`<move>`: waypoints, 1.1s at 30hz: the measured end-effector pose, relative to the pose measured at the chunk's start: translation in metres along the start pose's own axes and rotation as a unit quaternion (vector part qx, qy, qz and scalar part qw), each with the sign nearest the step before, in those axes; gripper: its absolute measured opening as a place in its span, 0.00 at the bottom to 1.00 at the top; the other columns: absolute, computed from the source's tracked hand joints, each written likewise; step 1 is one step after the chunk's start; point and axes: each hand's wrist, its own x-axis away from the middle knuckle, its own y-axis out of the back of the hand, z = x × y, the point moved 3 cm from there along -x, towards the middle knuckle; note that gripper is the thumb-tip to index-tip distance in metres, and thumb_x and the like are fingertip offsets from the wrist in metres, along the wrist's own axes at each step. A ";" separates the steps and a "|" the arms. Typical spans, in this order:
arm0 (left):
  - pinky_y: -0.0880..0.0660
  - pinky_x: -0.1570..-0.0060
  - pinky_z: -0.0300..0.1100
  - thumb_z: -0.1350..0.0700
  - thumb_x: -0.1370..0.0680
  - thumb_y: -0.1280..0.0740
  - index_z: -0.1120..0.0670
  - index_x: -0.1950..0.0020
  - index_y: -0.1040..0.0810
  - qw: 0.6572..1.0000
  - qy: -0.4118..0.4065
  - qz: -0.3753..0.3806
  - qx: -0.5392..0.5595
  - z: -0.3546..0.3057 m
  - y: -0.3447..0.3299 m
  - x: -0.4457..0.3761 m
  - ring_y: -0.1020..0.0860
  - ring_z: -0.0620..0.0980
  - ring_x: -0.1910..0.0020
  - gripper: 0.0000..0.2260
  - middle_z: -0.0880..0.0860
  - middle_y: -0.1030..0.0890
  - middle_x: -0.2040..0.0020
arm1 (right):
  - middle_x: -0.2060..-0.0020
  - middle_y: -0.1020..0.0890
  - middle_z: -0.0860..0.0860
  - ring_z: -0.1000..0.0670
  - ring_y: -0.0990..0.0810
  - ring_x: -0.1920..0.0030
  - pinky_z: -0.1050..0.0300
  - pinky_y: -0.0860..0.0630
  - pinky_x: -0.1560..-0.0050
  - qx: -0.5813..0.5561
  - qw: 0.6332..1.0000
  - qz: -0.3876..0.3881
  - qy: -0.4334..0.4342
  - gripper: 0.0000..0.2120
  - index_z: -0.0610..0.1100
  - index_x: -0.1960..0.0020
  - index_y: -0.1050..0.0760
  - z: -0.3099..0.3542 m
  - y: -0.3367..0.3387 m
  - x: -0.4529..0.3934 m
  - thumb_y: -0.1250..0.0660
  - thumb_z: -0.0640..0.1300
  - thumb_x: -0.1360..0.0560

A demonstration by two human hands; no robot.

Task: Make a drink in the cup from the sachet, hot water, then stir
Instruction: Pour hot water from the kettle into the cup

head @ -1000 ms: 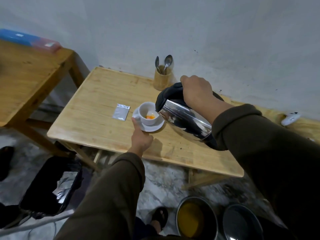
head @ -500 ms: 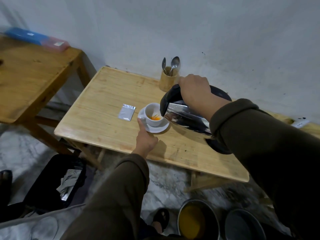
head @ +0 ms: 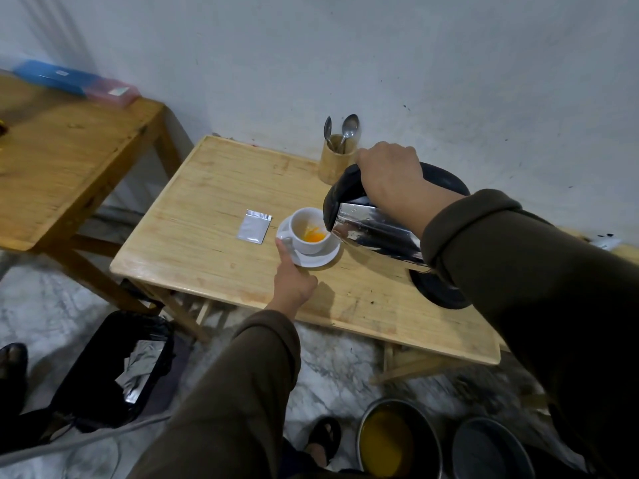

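A white cup [head: 305,225] stands on a white saucer [head: 318,260] on the light wooden table [head: 207,216]. Orange liquid lies in the cup's bottom. My right hand [head: 390,174] grips the black handle of a steel kettle [head: 373,233], tipped with its spout at the cup's right rim. My left hand [head: 292,278] holds the saucer's near left edge, thumb up by the cup's handle. A silver sachet [head: 254,226] lies flat just left of the saucer. Two spoons [head: 340,129] stand in a wooden holder [head: 335,164] behind the kettle.
A darker wooden table [head: 69,160] stands to the left with a blue and pink box [head: 76,83] at its back. On the floor are a black bin [head: 114,368] with foil scraps, a pot of yellow liquid [head: 394,440] and a dark pot [head: 491,451].
The kettle has tipped further down toward the cup and the orange liquid in the cup has spread. My left hand stays on the saucer. The camera view has shifted slightly.
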 end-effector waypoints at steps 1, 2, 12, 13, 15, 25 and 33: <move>0.32 0.51 0.44 0.62 0.27 0.36 0.47 0.24 0.68 1.000 0.000 0.000 0.000 0.000 0.000 0.000 0.25 0.61 0.41 0.46 0.59 0.24 0.36 | 0.44 0.23 0.42 0.41 0.22 0.44 0.49 0.29 0.44 0.002 1.000 0.001 0.000 0.12 0.42 0.38 0.28 0.000 0.000 0.000 0.43 0.39 0.20; 0.32 0.51 0.44 0.62 0.27 0.36 0.47 0.24 0.68 1.000 0.000 -0.001 -0.001 0.000 0.000 -0.001 0.25 0.61 0.40 0.46 0.59 0.25 0.36 | 0.44 0.23 0.42 0.41 0.22 0.44 0.49 0.29 0.45 0.003 1.000 0.002 0.001 0.12 0.42 0.38 0.28 0.000 0.001 0.000 0.43 0.39 0.20; 0.32 0.52 0.44 0.62 0.27 0.36 0.47 0.24 0.69 1.000 -0.001 0.001 0.000 0.000 -0.001 -0.001 0.25 0.60 0.42 0.46 0.59 0.25 0.36 | 0.44 0.23 0.42 0.41 0.22 0.43 0.49 0.29 0.44 0.012 1.000 -0.009 -0.001 0.12 0.42 0.39 0.27 0.002 0.001 -0.001 0.42 0.38 0.21; 0.32 0.52 0.45 0.62 0.27 0.36 0.47 0.24 0.69 1.000 -0.002 0.002 0.000 0.001 -0.001 -0.002 0.24 0.60 0.42 0.46 0.59 0.25 0.36 | 0.44 0.23 0.42 0.41 0.22 0.44 0.49 0.29 0.44 0.012 1.000 -0.010 -0.001 0.12 0.41 0.39 0.27 0.002 0.002 -0.001 0.42 0.38 0.21; 0.32 0.52 0.45 0.62 0.27 0.36 0.47 0.24 0.69 1.000 -0.002 0.002 0.001 0.001 -0.002 -0.002 0.24 0.60 0.43 0.46 0.59 0.25 0.37 | 0.44 0.22 0.42 0.41 0.22 0.44 0.49 0.29 0.44 0.014 1.000 -0.010 0.000 0.12 0.41 0.40 0.26 0.003 0.002 0.000 0.42 0.38 0.21; 0.33 0.52 0.45 0.62 0.27 0.36 0.48 0.24 0.69 1.000 -0.004 -0.001 -0.002 0.001 -0.003 -0.003 0.25 0.60 0.42 0.46 0.59 0.25 0.36 | 0.44 0.22 0.42 0.42 0.22 0.44 0.50 0.29 0.44 0.021 1.000 -0.013 0.001 0.11 0.41 0.40 0.26 0.004 0.002 0.000 0.41 0.39 0.21; 0.33 0.52 0.44 0.62 0.27 0.36 0.48 0.24 0.69 1.000 -0.004 -0.006 -0.002 0.003 -0.005 -0.006 0.25 0.60 0.41 0.47 0.59 0.25 0.36 | 0.44 0.23 0.42 0.41 0.22 0.44 0.49 0.29 0.44 -0.014 1.000 -0.004 -0.009 0.12 0.42 0.39 0.27 -0.003 -0.001 0.001 0.41 0.39 0.21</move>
